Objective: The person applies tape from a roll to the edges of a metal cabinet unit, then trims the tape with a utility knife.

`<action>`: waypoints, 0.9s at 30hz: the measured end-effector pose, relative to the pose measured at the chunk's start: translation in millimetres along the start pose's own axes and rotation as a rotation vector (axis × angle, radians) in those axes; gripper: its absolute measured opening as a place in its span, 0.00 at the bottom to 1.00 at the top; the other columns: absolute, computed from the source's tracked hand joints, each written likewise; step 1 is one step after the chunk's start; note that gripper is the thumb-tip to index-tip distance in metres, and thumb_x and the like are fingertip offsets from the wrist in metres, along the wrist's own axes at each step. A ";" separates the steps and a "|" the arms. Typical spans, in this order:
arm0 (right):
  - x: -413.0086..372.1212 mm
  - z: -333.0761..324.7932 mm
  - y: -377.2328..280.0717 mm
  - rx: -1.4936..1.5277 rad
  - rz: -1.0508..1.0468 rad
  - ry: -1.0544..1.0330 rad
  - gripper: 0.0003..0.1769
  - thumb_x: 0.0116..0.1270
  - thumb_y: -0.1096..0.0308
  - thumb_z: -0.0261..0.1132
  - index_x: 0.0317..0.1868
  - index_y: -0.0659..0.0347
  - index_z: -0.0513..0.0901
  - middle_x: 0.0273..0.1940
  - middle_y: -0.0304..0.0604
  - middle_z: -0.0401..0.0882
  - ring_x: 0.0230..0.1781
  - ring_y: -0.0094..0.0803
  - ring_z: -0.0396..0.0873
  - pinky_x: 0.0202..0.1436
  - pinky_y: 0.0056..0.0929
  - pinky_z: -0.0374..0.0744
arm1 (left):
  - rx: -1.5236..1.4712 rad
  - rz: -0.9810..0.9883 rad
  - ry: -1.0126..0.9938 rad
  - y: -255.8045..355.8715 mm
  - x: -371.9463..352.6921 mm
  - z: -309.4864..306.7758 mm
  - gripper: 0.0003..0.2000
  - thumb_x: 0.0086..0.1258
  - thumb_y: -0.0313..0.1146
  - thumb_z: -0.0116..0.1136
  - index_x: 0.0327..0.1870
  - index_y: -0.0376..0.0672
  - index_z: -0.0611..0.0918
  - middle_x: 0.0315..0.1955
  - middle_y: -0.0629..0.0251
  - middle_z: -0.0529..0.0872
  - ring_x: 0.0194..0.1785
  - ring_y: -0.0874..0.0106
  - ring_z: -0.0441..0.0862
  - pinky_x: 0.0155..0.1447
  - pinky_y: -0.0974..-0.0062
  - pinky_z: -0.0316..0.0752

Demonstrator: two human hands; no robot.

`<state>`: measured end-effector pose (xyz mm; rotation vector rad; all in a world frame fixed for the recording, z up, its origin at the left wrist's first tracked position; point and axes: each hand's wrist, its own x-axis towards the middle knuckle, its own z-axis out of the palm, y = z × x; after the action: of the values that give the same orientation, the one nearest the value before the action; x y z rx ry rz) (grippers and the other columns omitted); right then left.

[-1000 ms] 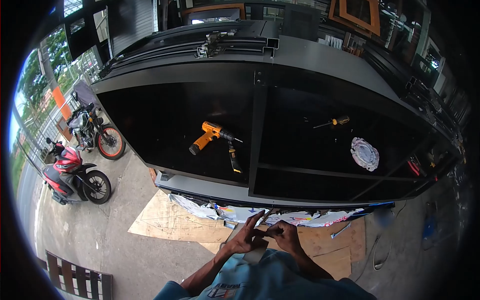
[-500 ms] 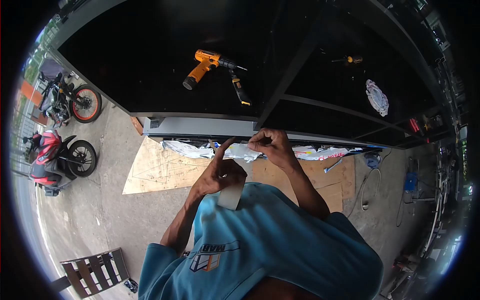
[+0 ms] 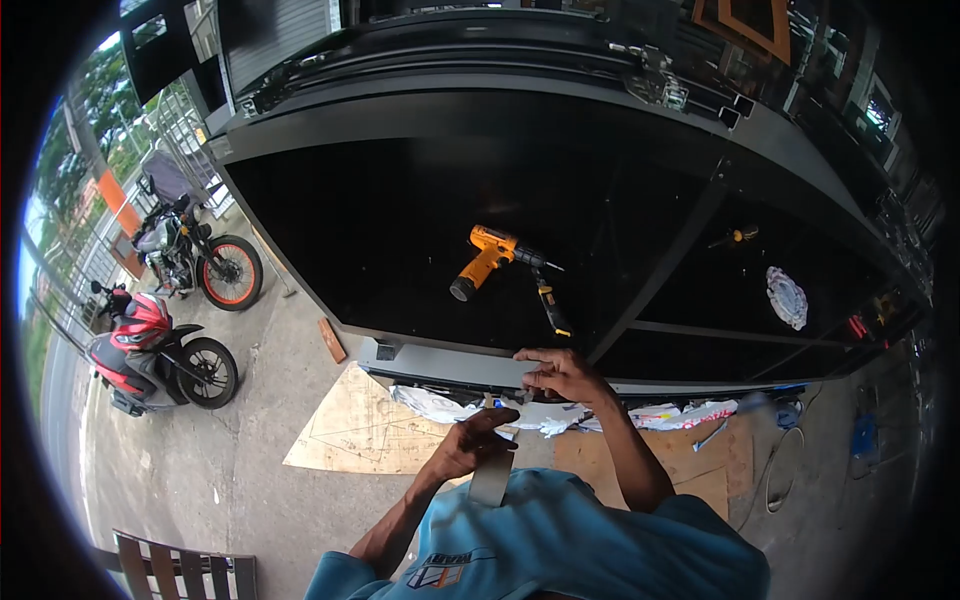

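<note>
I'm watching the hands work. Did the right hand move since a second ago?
Yes. The right hand was beside the left hand, below the grey rail; now it is up at that rail, apart from the left hand.

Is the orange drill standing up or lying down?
Lying down. The drill rests on its side on the black panel, with handle and bit both flat against it.

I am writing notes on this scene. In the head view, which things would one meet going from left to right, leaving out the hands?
Red motorcycle → plywood sheet → orange drill → yellow-handled screwdriver → white round object.
</note>
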<state>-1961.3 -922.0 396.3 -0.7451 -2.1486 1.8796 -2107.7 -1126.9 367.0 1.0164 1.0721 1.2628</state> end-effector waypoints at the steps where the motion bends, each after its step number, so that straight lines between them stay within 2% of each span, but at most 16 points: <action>1: 18.1 -3.3 14.2 -0.045 -0.161 0.137 0.34 0.62 0.62 0.72 0.67 0.58 0.72 0.58 0.57 0.77 0.41 0.38 0.86 0.38 0.28 0.83 | -0.022 -0.015 0.018 2.0 -2.0 -1.7 0.24 0.66 0.16 0.55 0.65 0.37 0.72 0.65 0.56 0.69 0.59 0.63 0.79 0.62 0.66 0.78; 2: 37.1 -11.6 10.0 -0.307 -0.116 0.313 0.36 0.62 0.60 0.71 0.69 0.57 0.69 0.65 0.63 0.67 0.53 0.51 0.80 0.50 0.39 0.82 | 0.064 -0.101 -0.011 18.8 -3.7 -2.5 0.24 0.66 0.17 0.55 0.65 0.38 0.72 0.65 0.56 0.68 0.62 0.63 0.76 0.62 0.67 0.77; 4: 91.7 -25.6 54.3 -0.863 -0.107 0.818 0.37 0.63 0.58 0.70 0.69 0.59 0.67 0.64 0.62 0.69 0.64 0.58 0.70 0.61 0.47 0.75 | 0.039 -0.090 -0.027 17.5 -4.6 -3.2 0.25 0.66 0.19 0.57 0.66 0.40 0.72 0.66 0.56 0.68 0.62 0.64 0.75 0.61 0.67 0.77; 5: 110.5 -33.2 77.8 -0.859 -0.111 0.811 0.37 0.63 0.58 0.70 0.69 0.59 0.67 0.64 0.62 0.69 0.64 0.58 0.70 0.61 0.47 0.75 | 0.180 -0.088 -0.052 17.8 -3.4 -4.5 0.28 0.64 0.20 0.59 0.67 0.41 0.71 0.65 0.56 0.69 0.59 0.66 0.77 0.61 0.67 0.76; 7: 134.2 -51.4 114.5 -0.943 0.171 0.715 0.40 0.61 0.53 0.70 0.69 0.60 0.66 0.62 0.62 0.72 0.64 0.56 0.70 0.67 0.45 0.69 | 0.139 -0.059 -0.054 19.0 -3.3 -7.0 0.27 0.64 0.23 0.59 0.67 0.41 0.71 0.64 0.56 0.70 0.57 0.67 0.79 0.60 0.68 0.76; 9: 138.1 -68.3 131.4 -0.888 0.068 0.580 0.41 0.60 0.55 0.70 0.69 0.65 0.66 0.56 0.62 0.76 0.58 0.56 0.75 0.62 0.45 0.74 | -0.095 0.060 -0.112 -0.1 -7.6 -15.0 0.28 0.62 0.25 0.59 0.67 0.40 0.71 0.65 0.56 0.71 0.53 0.69 0.83 0.58 0.70 0.77; 10: 134.0 -71.8 123.5 -0.844 0.159 0.505 0.38 0.60 0.58 0.70 0.66 0.68 0.68 0.50 0.60 0.80 0.52 0.53 0.79 0.57 0.44 0.78 | -0.137 0.056 -0.071 -3.4 -8.2 -15.8 0.28 0.62 0.26 0.59 0.66 0.39 0.71 0.66 0.56 0.70 0.51 0.68 0.83 0.58 0.70 0.77; 11: 119.8 -67.9 106.2 -0.793 0.263 0.424 0.35 0.60 0.62 0.70 0.63 0.71 0.70 0.45 0.57 0.83 0.45 0.49 0.83 0.52 0.43 0.81 | 0.006 -0.056 0.034 -2.7 -6.9 -15.1 0.28 0.62 0.27 0.59 0.67 0.39 0.71 0.64 0.56 0.72 0.50 0.68 0.84 0.56 0.70 0.77; 12: 85.8 -53.3 76.8 -0.193 0.344 0.451 0.25 0.59 0.67 0.68 0.54 0.72 0.76 0.36 0.50 0.85 0.31 0.39 0.85 0.40 0.36 0.85 | -0.021 -0.212 0.080 7.2 -7.1 -14.2 0.29 0.61 0.24 0.58 0.67 0.37 0.69 0.58 0.56 0.79 0.48 0.68 0.84 0.54 0.70 0.78; 13: 66.0 -53.4 85.2 0.070 0.270 0.379 0.19 0.61 0.66 0.66 0.49 0.68 0.79 0.36 0.47 0.85 0.25 0.31 0.83 0.34 0.30 0.84 | 0.023 -0.206 0.087 1.7 -4.2 -21.4 0.29 0.61 0.23 0.58 0.67 0.36 0.70 0.56 0.56 0.81 0.46 0.69 0.84 0.52 0.71 0.78; 15: 3.7 -28.0 54.3 0.583 0.202 0.257 0.14 0.68 0.65 0.58 0.48 0.66 0.79 0.34 0.45 0.83 0.33 0.32 0.84 0.36 0.26 0.82 | 0.035 -0.213 0.117 -12.5 -4.7 -26.7 0.28 0.61 0.22 0.59 0.66 0.36 0.71 0.55 0.56 0.81 0.44 0.69 0.85 0.49 0.73 0.80; 18: -75.0 5.6 48.7 0.701 0.266 0.124 0.18 0.73 0.62 0.55 0.58 0.63 0.76 0.34 0.46 0.83 0.33 0.30 0.83 0.33 0.26 0.80 | -0.045 -0.172 0.134 -26.5 1.3 -28.9 0.30 0.57 0.19 0.63 0.65 0.35 0.72 0.61 0.53 0.76 0.45 0.67 0.85 0.50 0.72 0.82; 20: -113.4 28.1 46.8 0.412 0.333 0.084 0.22 0.74 0.57 0.57 0.61 0.61 0.74 0.37 0.46 0.83 0.33 0.27 0.82 0.33 0.24 0.78 | -0.067 -0.189 0.070 -43.3 8.6 -37.4 0.32 0.55 0.17 0.65 0.65 0.35 0.72 0.63 0.52 0.73 0.47 0.64 0.85 0.53 0.69 0.83; 22: -137.3 41.4 20.0 -0.031 0.334 -0.013 0.26 0.73 0.56 0.59 0.62 0.66 0.72 0.43 0.49 0.82 0.38 0.33 0.82 0.40 0.26 0.79 | -0.025 -0.258 0.037 -44.4 13.9 -34.8 0.33 0.54 0.15 0.66 0.65 0.35 0.72 0.63 0.52 0.73 0.48 0.62 0.85 0.53 0.67 0.83; 23: -147.9 47.0 12.3 -0.517 -0.020 0.131 0.27 0.71 0.55 0.61 0.61 0.67 0.74 0.45 0.52 0.83 0.44 0.42 0.83 0.48 0.33 0.79 | -0.139 -0.228 -0.011 -50.9 15.7 -37.2 0.34 0.54 0.15 0.66 0.66 0.36 0.70 0.64 0.52 0.72 0.51 0.61 0.84 0.56 0.67 0.82; 27: -162.9 54.5 17.5 -0.600 0.061 0.191 0.26 0.68 0.56 0.64 0.59 0.66 0.77 0.48 0.54 0.83 0.49 0.48 0.82 0.54 0.39 0.78 | -0.089 -0.285 -0.080 -62.7 22.4 -32.4 0.35 0.53 0.14 0.60 0.68 0.37 0.68 0.66 0.53 0.71 0.55 0.61 0.82 0.59 0.65 0.81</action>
<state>-1842.6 -1047.4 399.0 -1.0507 -2.5929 1.1113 -2125.8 -1107.8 297.8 0.8083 1.0486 1.0213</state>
